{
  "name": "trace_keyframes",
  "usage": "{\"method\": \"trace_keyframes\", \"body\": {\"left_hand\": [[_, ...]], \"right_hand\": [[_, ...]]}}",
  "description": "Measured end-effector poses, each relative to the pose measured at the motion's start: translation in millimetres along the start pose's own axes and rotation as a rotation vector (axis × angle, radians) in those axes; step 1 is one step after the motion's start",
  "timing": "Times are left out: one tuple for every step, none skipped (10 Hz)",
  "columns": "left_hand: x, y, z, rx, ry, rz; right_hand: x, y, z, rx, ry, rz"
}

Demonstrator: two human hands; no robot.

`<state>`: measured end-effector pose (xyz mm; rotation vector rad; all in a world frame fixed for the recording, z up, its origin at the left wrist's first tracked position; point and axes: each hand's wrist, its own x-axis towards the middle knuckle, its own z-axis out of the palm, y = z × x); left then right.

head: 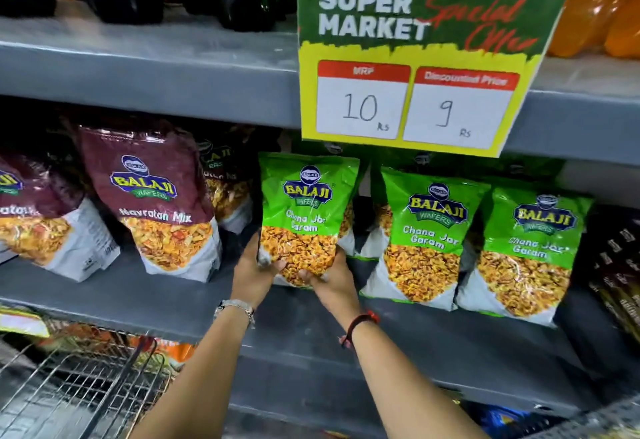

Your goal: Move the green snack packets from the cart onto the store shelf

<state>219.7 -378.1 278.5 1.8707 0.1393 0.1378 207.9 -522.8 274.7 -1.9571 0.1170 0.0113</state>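
Both hands, left hand (255, 274) and right hand (330, 281), grip the bottom of a green snack packet (306, 210) held upright over the grey shelf (173, 295), left of two matching packets (424, 241), apparently about to set it down beside them.

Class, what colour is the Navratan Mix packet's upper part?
Dark maroon on the Navratan Mix packet, seen in the head view.
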Motion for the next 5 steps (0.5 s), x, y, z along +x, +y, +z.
{"method": "trace_keyframes", "body": {"left_hand": [[1, 3, 10, 0.015, -0.023, 0.041], [4, -4, 15, 0.034, -0.009, 0.028], [-1, 5, 15, 0.044, -0.01, 0.023], [-10, 11, 14, 0.143, 0.066, 0.132], [-27, 23, 12, 0.266, 0.146, 0.287]], "right_hand": [[0, 5, -11, 0.014, 0.034, -0.017], [2, 4, -19, 0.003, -0.016, -0.03], [-2, -2, -19, -0.033, -0.03, -0.034], [-16, -6, -17, -0.157, 0.01, -0.081], [-38, -17, -23, -0.338, 0.082, -0.162]]}}
